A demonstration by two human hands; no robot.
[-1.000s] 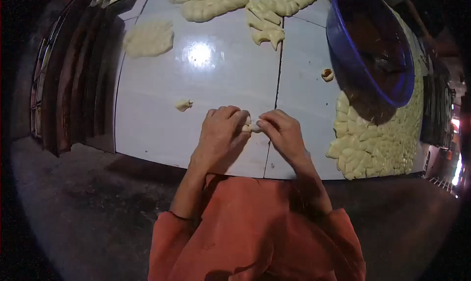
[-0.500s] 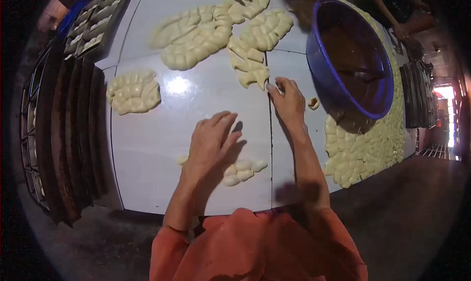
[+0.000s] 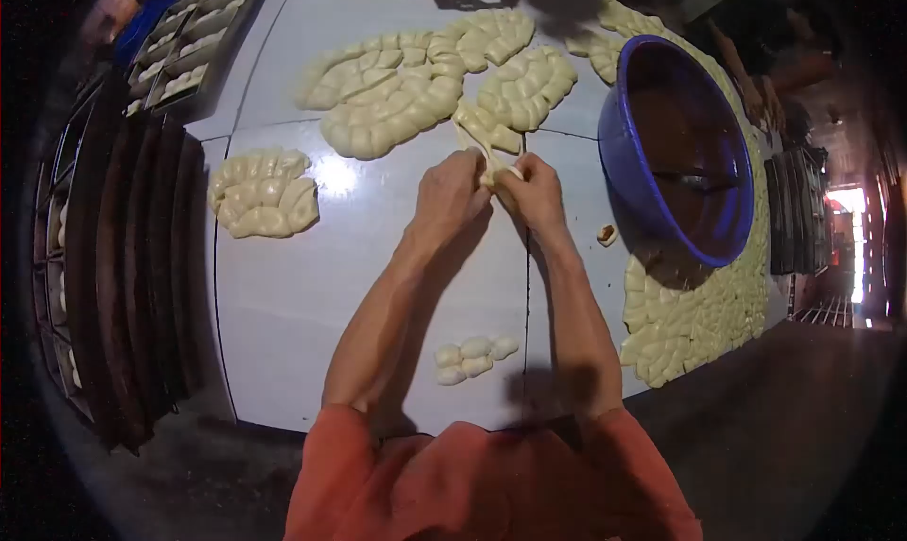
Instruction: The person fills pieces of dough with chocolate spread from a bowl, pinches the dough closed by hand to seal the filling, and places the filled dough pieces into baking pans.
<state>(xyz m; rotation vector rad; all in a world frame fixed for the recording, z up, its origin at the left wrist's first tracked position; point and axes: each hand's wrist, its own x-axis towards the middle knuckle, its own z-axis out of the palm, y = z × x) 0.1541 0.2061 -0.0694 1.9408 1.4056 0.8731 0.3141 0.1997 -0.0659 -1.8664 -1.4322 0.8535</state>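
Observation:
Both hands are at the near end of a strip of pale dough (image 3: 493, 133) and pull it into stretched strands. My left hand (image 3: 452, 189) pinches the dough from the left, its fingers closed. Close beside it, my right hand (image 3: 535, 193) grips the dough between thumb and fingers. Larger scored dough slabs (image 3: 392, 116) lie just beyond, on the white table (image 3: 283, 324). Nearer my body, a small cluster of dough pieces (image 3: 465, 360) rests between my forearms.
A purple basin (image 3: 619, 163) with brown contents stands at the right, beside a broad dough sheet (image 3: 694, 319). Another dough slab (image 3: 265, 193) lies left. Dark trays (image 3: 123, 257) are stacked at the left edge; a filled tray (image 3: 194, 45) is behind. Another person's arm (image 3: 746, 78) shows at upper right.
Both hands have moved forward from the near small pieces to the dough strip and closed on it. The small cluster now lies uncovered near my body. The view has shifted.

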